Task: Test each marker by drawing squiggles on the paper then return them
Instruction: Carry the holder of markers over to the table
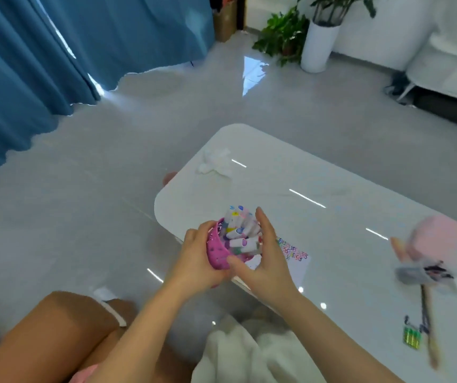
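The left hand (199, 252) grips the pink cup (217, 251), its fingers curled round the cup's outer wall. The right hand (270, 261) lies flat against the other side: its fingers are straight and pressed together along the markers (242, 233), and its thumb touches the cup's lower rim. The cup is tilted, with its mouth turned toward the right hand, and is held over the near left corner of the white table (318, 172).

I cannot count the markers. They are packed together and blurred, and the right palm hides some of them. I see one cup. One sheet of paper (297, 268) lies on the table just beside the right hand, which covers its left part. Coloured squiggles run along its far edge.

Both forearms reach in from the bottom of the view and converge on the cup.

Farther off on the table, one crumpled tissue (216, 161) lies near the far left corner. At the right edge, a pink object (442, 239) is too blurred for me to identify.
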